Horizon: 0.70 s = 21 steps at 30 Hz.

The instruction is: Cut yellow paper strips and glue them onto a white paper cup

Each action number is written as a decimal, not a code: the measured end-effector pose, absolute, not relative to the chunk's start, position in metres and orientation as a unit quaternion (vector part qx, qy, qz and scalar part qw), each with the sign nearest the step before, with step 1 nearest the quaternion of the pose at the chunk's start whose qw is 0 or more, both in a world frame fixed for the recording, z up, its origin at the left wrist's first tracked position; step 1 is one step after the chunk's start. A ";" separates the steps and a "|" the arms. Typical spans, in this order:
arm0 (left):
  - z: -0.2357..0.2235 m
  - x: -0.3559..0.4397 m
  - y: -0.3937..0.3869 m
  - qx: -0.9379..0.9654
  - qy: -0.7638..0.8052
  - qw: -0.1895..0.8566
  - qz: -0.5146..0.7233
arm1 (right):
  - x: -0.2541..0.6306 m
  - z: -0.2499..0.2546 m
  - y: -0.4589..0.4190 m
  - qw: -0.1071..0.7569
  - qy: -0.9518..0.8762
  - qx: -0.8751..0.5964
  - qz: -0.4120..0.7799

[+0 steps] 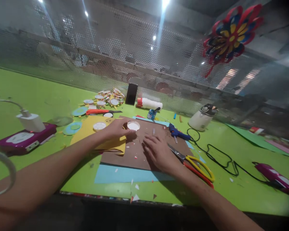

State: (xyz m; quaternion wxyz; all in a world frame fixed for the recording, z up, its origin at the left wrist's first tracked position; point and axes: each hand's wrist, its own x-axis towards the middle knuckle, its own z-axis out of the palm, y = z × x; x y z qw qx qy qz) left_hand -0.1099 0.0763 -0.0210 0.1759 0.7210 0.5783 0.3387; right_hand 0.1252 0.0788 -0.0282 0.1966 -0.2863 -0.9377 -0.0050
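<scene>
My left hand [119, 128] is closed on the edge of a small round white dish-like piece [133, 126], thumb at its near side. My right hand [156, 150] lies with fingers stretched out, palm down, over the brown sheet [135, 157]; nothing shows in it. Beside it on the right are scissors [190, 162] with yellow and red handles, and behind them a blue glue gun [178, 132]. Under my left wrist is yellow paper [86, 133], bearing another round white piece [99, 126]. Light blue paper [125, 174] sticks out beneath the brown sheet.
An orange cutter knife [98, 111] lies near a pile of small round paper pieces [110, 98]. A phone [131, 93], white roll [149, 104], small blue bottle [152, 114] and white jug [202, 118] stand behind. Purple power strips [26, 138] and a black cable [221, 157] flank the work.
</scene>
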 end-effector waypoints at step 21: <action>-0.026 -0.108 0.074 0.727 0.580 0.148 0.335 | 0.133 -0.013 0.039 0.165 -0.951 -0.260 -0.009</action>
